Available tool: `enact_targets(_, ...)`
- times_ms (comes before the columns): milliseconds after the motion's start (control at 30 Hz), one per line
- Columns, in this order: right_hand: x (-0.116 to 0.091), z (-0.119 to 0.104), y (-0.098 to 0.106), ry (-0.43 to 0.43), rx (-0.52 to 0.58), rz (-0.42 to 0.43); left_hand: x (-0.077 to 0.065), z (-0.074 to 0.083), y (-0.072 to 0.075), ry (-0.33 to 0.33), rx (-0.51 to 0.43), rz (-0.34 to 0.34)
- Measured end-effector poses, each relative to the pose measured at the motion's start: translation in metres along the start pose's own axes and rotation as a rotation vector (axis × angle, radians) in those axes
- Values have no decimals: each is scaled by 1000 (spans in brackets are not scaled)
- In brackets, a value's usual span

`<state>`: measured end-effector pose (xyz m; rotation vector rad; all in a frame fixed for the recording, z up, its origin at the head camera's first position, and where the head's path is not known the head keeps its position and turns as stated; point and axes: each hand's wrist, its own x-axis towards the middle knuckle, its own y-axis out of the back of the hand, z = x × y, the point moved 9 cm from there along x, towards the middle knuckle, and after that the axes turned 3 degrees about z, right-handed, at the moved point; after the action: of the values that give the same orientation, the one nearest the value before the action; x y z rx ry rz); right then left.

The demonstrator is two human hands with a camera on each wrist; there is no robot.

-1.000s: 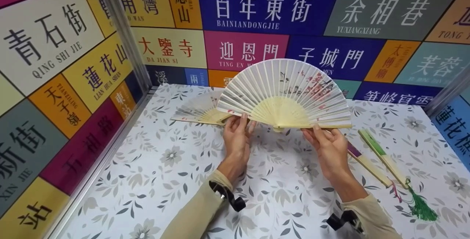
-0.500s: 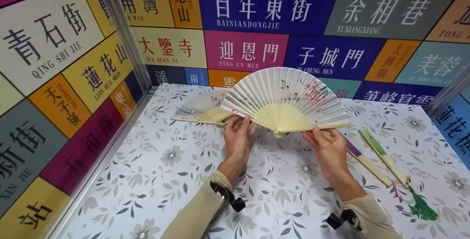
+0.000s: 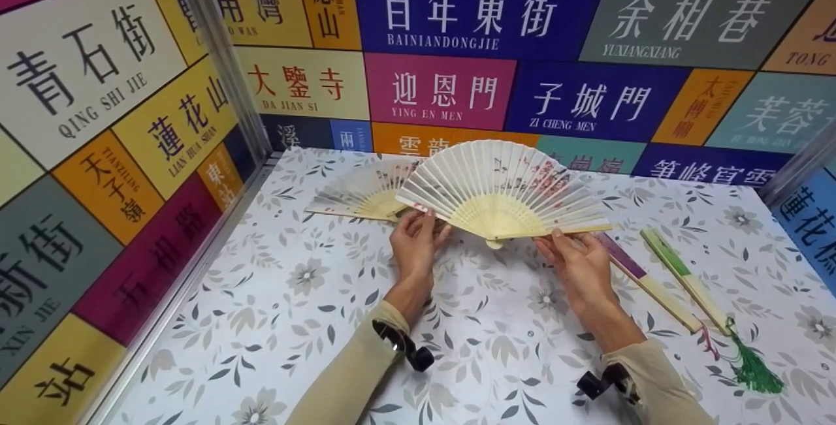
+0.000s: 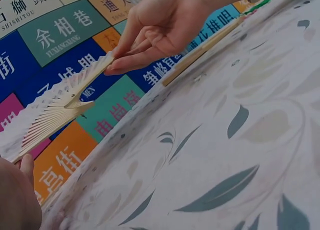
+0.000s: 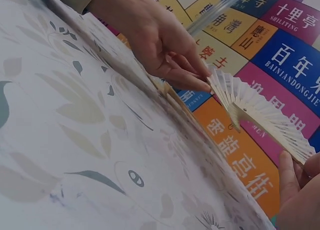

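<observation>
The person's left hand (image 3: 413, 242) and right hand (image 3: 583, 265) each pinch one end of a spread fan (image 3: 496, 209), closed lightly on its edges and holding it above the table (image 3: 483, 327). The step looks like handling the fan fully opened; the next move probably calls for an even, gentle grip, sparing the thin paper.

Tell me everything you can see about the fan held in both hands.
The fan is spread open, its pleated whitish leaf, cloth or paper by its look, printed with red and dark marks. Pale, wood-looking ribs meet at a rounded pivot end at the bottom. It is held above the table, pleated edge up, with the left hand pinching its left end and the right hand its right outer stick.
</observation>
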<state>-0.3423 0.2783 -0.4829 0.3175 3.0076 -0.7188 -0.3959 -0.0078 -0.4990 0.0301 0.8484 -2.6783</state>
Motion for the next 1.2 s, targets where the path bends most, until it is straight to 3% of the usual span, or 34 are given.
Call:
enact_targets(233, 12, 12, 7, -61, -47, 12, 3, -3, 8, 16, 104, 44)
enact_targets(567, 25, 26, 17, -156, -100, 30, 8, -13, 15, 114, 130, 70)
enact_targets(900, 31, 29, 20, -249, -126, 33, 17, 0, 21, 61, 333, -4)
enact_targets(1200, 36, 29, 21, -314, -117, 50, 22, -9, 26, 212, 354, -34)
